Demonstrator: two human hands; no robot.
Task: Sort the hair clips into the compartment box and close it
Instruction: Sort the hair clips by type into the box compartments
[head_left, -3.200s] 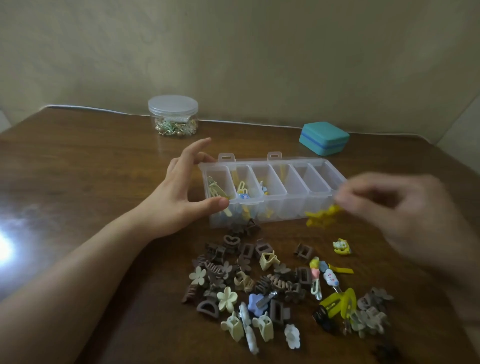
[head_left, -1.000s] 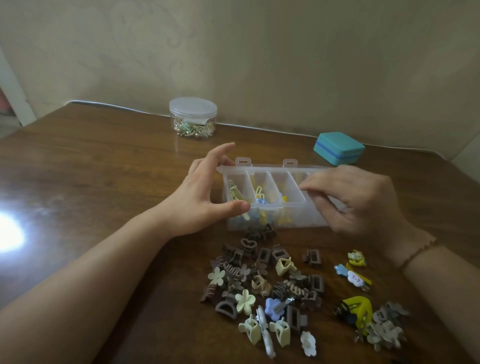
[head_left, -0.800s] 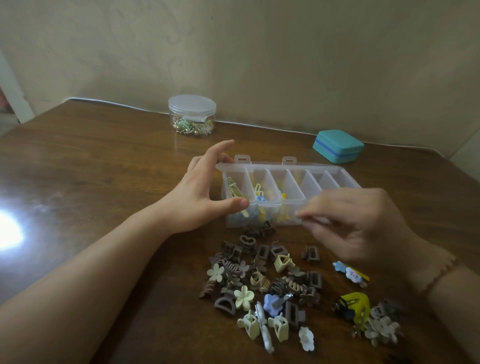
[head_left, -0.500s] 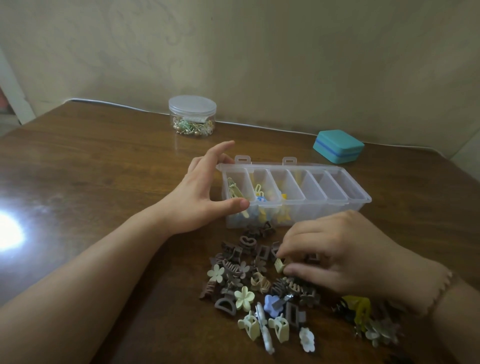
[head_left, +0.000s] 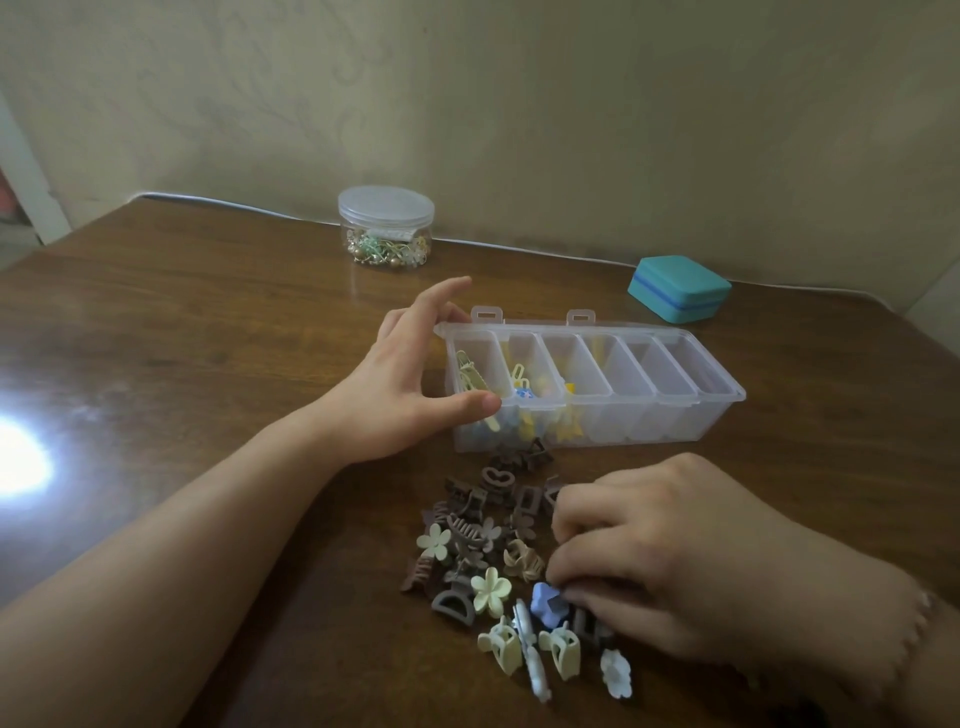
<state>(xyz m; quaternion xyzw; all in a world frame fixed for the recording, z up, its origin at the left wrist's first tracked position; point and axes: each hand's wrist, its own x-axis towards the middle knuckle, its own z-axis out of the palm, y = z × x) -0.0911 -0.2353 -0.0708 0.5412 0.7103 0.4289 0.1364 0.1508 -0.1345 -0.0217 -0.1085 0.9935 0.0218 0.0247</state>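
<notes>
The clear compartment box (head_left: 691, 402) stands open in mid-table, with yellow and blue clips in its leftmost compartments and the right ones bare. My left hand (head_left: 395, 395) grips the box's left end, thumb on the front wall and index finger raised. In front of the box lies a pile of hair clips (head_left: 467, 535), mostly brown with some cream ones. My right hand (head_left: 675, 561) is down on the pile's right side, fingers curled, and its fingertips pinch a blue flower clip (head_left: 545, 605). The hand hides the clips beneath it.
A lidded clear jar (head_left: 385, 228) of small trinkets stands at the back near the wall. A teal case (head_left: 678, 288) sits at the back right. A bright glare spot (head_left: 21, 462) lies on the brown wooden table at left.
My right hand came away from the box's compartments, dropped onto the pile and slid nearer to me, to the blue clip. My left hand has stayed on the box.
</notes>
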